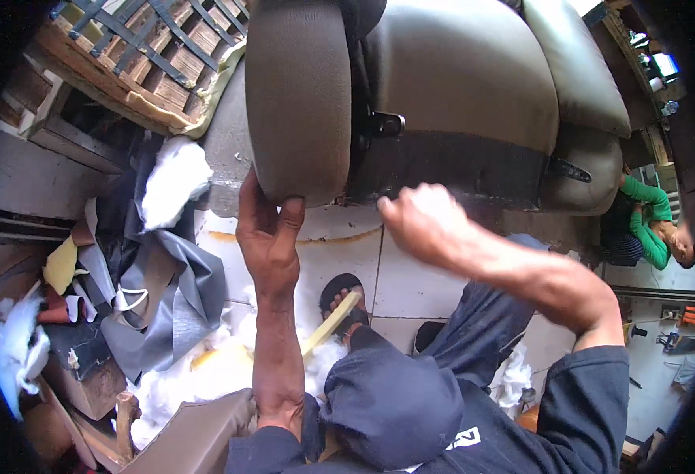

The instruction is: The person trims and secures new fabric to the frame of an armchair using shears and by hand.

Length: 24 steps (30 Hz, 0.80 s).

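My left hand [270, 233] grips the lower edge of a brown upholstered armrest [300, 103], thumb on the near face and fingers mostly hidden beneath it. To its right, my right hand [426, 217] is closed in a fist, slightly blurred, close to the lower edge of a dark fabric strip [458, 166]. Whatever that fist may hold is hidden. The strip runs below a brown seat cushion [466, 71]. A black metal bracket [387, 125] juts out between armrest and seat, and a second bracket [570, 170] sits further right.
A wooden frame with dark webbing [154, 47] stands at the far left. Grey leatherette scraps [173, 284] and white stuffing [197, 387] lie on the left. A yellowish strip [331, 322] lies near my sandalled foot [346, 304]. A person in green sleeves [651, 209] is at the right.
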Each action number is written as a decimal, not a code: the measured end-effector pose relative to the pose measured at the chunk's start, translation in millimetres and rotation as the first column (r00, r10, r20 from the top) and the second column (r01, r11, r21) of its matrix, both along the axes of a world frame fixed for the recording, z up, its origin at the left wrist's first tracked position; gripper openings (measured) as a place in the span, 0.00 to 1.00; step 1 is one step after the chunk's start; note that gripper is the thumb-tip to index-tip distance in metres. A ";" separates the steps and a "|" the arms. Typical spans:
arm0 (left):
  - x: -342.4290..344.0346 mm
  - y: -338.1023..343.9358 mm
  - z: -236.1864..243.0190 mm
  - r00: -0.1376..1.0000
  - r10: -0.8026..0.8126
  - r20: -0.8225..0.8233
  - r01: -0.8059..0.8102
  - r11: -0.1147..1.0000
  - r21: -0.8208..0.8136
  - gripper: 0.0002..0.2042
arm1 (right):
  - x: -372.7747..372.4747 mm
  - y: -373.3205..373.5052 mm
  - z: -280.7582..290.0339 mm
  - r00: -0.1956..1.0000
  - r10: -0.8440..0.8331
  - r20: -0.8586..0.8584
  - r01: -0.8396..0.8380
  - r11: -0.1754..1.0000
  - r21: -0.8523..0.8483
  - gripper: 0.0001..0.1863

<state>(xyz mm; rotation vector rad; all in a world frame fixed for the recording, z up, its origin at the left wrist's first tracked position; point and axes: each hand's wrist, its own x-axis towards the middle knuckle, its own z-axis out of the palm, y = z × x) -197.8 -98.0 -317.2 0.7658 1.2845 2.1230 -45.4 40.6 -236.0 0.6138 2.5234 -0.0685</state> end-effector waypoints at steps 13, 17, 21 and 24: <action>3.4 15.5 8.1 0.995 0.083 -0.047 -0.084 0.996 -0.018 0.31 | -67.2 132.6 19.9 0.973 -0.022 0.230 0.123 0.893 -0.434 0.21; 4.2 15.6 4.1 0.994 0.056 -0.097 -0.057 0.998 -0.006 0.33 | -41.3 143.6 -0.3 0.995 -0.030 0.092 0.072 0.868 -0.491 0.16; -4.3 3.8 4.7 0.993 0.054 -0.103 -0.059 0.997 -0.053 0.36 | -1.7 65.8 28.8 0.994 0.081 -0.070 -0.086 0.994 -0.064 0.12; -0.2 9.5 5.8 0.990 0.068 -0.125 -0.073 0.997 -0.035 0.36 | 37.3 26.6 29.7 0.997 0.074 -0.013 -0.074 0.997 0.005 0.24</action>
